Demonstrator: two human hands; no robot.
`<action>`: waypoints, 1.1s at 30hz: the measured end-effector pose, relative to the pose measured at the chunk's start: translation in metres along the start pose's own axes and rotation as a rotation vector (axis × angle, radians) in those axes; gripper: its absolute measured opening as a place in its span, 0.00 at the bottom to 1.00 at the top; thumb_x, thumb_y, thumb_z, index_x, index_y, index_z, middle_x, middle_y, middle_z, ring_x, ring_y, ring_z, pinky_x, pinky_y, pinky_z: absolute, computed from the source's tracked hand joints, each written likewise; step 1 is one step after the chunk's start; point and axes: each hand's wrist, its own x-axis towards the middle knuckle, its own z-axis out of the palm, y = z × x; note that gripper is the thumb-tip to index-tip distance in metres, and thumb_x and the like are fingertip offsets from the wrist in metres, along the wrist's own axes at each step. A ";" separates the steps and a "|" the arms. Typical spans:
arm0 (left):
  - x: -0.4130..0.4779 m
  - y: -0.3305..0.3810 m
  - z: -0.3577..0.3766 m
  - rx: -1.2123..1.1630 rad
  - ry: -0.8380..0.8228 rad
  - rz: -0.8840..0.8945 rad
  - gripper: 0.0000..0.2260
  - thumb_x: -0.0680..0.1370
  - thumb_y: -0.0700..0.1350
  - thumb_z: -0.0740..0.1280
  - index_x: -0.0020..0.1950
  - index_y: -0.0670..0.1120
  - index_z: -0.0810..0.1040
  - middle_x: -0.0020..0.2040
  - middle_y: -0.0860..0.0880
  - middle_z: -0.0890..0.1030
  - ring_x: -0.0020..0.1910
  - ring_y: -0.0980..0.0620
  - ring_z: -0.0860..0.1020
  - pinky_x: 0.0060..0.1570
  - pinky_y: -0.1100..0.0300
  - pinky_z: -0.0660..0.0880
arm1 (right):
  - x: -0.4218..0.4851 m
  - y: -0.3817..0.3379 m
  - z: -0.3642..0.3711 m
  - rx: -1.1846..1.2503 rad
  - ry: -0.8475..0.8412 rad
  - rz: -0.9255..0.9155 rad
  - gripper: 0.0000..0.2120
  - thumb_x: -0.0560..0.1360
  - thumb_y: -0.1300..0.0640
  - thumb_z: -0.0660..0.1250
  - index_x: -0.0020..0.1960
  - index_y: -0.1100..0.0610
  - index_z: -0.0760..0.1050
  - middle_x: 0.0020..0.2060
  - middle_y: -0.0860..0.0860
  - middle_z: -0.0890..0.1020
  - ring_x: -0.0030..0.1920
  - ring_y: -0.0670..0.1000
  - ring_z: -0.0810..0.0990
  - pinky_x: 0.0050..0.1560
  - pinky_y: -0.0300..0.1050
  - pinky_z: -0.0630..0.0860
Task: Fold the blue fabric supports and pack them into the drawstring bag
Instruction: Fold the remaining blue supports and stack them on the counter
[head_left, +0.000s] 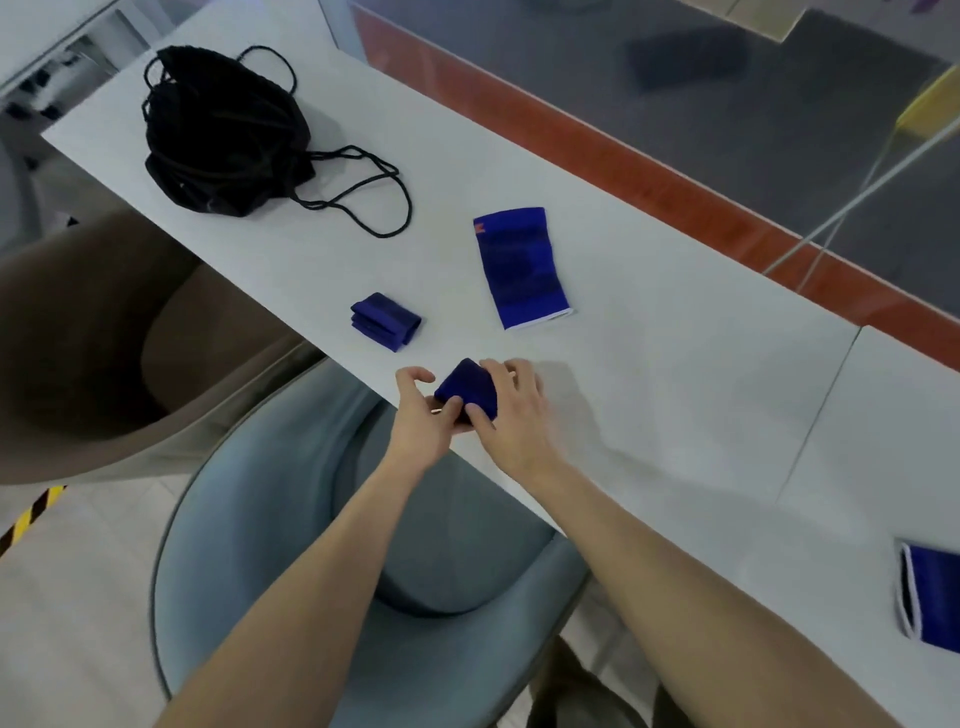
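head view: left hand (422, 415) and right hand (511, 410) both clamped on one folded blue support (464, 387) at the white bench (675, 415) near edge. folded support (385, 321) and flat support (522, 267) lie beyond; black drawstring bag (223, 130) far left.

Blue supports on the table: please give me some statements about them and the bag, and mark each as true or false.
1. Both hands, left hand and right hand, hold one blue support. True.
2. A folded support lies inside the drawstring bag. False: it lies on the table, apart from the bag.
3. A flat support lies unfolded. True.
4. The bag is white. False: it is black.
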 end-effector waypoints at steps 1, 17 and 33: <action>0.011 -0.005 0.001 0.026 0.029 -0.001 0.14 0.87 0.37 0.64 0.66 0.47 0.62 0.54 0.41 0.88 0.43 0.43 0.91 0.47 0.59 0.84 | 0.006 0.003 0.007 -0.045 0.053 -0.034 0.25 0.79 0.51 0.73 0.73 0.53 0.73 0.65 0.53 0.74 0.62 0.59 0.75 0.57 0.58 0.79; 0.036 -0.071 -0.024 1.300 -0.051 0.691 0.36 0.81 0.37 0.58 0.90 0.42 0.53 0.90 0.44 0.54 0.90 0.45 0.51 0.86 0.45 0.59 | 0.024 0.016 0.039 -0.358 -0.051 -0.220 0.22 0.82 0.55 0.68 0.76 0.55 0.76 0.74 0.52 0.76 0.70 0.56 0.76 0.66 0.56 0.77; 0.054 -0.004 -0.034 1.533 -0.176 0.476 0.41 0.82 0.44 0.67 0.90 0.48 0.49 0.91 0.44 0.49 0.90 0.45 0.49 0.86 0.47 0.56 | -0.050 0.052 -0.022 -0.493 -0.185 0.224 0.24 0.86 0.49 0.59 0.81 0.52 0.68 0.82 0.53 0.67 0.83 0.56 0.62 0.80 0.61 0.58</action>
